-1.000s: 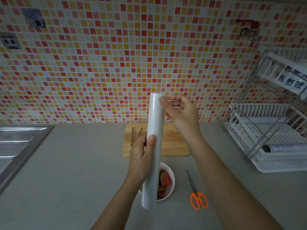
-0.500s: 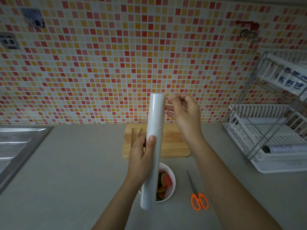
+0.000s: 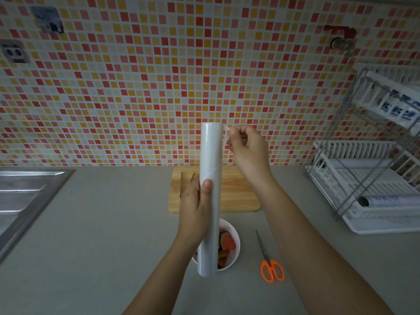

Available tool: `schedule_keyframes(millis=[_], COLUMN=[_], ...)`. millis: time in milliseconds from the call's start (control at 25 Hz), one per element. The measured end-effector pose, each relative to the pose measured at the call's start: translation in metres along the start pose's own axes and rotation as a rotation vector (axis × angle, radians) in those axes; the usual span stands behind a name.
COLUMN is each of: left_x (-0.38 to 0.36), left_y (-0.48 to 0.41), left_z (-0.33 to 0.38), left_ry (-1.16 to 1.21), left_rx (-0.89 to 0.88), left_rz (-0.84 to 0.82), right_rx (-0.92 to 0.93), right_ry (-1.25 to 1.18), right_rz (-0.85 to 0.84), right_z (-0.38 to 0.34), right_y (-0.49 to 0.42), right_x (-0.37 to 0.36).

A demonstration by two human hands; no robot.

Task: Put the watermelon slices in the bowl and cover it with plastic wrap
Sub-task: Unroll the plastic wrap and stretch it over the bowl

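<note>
Head view: left hand (image 3: 195, 208) grips the upright plastic wrap roll (image 3: 210, 196), right hand (image 3: 247, 151) pinching its loose film edge (image 3: 226, 137).

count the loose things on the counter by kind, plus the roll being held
plastic wrap roll: 1
bowl of watermelon slices: 1
scissors: 1
cutting board: 1
dish rack: 1
total: 5

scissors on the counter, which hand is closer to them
Left. The left hand grips the wrap roll low, up-left of the scissors; the right hand pinches film far above them.
</note>
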State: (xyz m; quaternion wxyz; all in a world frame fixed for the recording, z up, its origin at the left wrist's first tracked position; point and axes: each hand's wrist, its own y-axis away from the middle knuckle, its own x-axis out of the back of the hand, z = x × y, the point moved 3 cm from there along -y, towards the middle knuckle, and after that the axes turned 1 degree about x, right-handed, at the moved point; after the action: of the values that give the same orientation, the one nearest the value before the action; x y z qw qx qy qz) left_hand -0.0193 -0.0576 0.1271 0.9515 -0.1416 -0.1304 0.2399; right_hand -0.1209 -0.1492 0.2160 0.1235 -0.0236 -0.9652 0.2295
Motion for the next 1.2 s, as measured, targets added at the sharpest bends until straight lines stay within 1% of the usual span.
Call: schedule_keyframes(millis=[80, 120, 160, 240, 320, 400, 440, 560, 600, 680, 760, 840, 920, 1000, 1080, 1120, 1200], left_x=[0.000, 0.001, 0.002, 0.004, 0.005, 0.006, 0.006, 0.009, 0.010, 0.011, 0.012, 0.015, 0.017, 0.017, 0.016, 0.017, 0.019], left_y=[-0.001, -0.002, -0.003, -0.003, -0.002, -0.003, -0.004, -0.010, -0.011, -0.012, -0.014, -0.018, -0.021, -0.023, -0.024, -0.025, -0.027], left_z=[0.001, 0.002, 0.002, 0.002, 0.001, 0.002, 0.003, 0.007, 0.008, 0.009, 0.010, 0.011, 0.012, 0.013, 0.015, 0.016, 0.017], left_ry=[0.025, 0.029, 0.032, 0.045, 0.058, 0.067, 0.071, 0.078, 0.082, 0.079, 0.070, 0.090, 0.099, 0.100, 0.090, 0.091, 0.098], left_rx=[0.026, 0.032, 0.036, 0.036, 0.041, 0.062, 0.070, 0.057, 0.049, 0.046, 0.060, 0.081, 0.079, 0.072, 0.078, 0.082, 0.074], left_rz=[-0.018, -0.026, -0.031, -0.041, -0.051, -0.072, -0.080, -0.077, -0.077, -0.086, -0.103, -0.100, -0.095, -0.105, -0.110, -0.105, -0.093], right_rx=[-0.216, -0.266, -0.286, -0.228, -0.156, -0.156, -0.166, -0.181, -0.148, -0.096, -0.133, -0.192, -0.148, -0.081, -0.133, -0.168, -0.137], right_ry=[-0.304, -0.424, -0.478, -0.402, -0.351, -0.387, -0.402, -0.365, -0.322, -0.282, -0.324, -0.362, -0.261, -0.217, -0.289, -0.316, -0.256], right_rz=[-0.034, -0.068, -0.113, -0.168, -0.115, -0.056, -0.068, -0.199, -0.192, -0.118, -0.079, -0.140, -0.220, -0.174, -0.124, -0.140, -0.211], right_z=[0.008, 0.010, 0.012, 0.013, 0.012, 0.012, 0.013, 0.016, 0.017, 0.016, 0.018, 0.023, 0.025, 0.026, 0.031, 0.033, 0.038], right_y=[-0.001, 0.000, 0.002, 0.003, 0.003, 0.004, 0.004, 0.011, 0.012, 0.011, 0.013, 0.017, 0.022, 0.024, 0.027, 0.031, 0.041], right_x=[-0.002, -0.003, -0.003, -0.003, -0.001, 0.002, 0.002, -0.004, -0.004, 0.000, 0.002, 0.001, -0.002, -0.001, 0.001, -0.001, -0.005])
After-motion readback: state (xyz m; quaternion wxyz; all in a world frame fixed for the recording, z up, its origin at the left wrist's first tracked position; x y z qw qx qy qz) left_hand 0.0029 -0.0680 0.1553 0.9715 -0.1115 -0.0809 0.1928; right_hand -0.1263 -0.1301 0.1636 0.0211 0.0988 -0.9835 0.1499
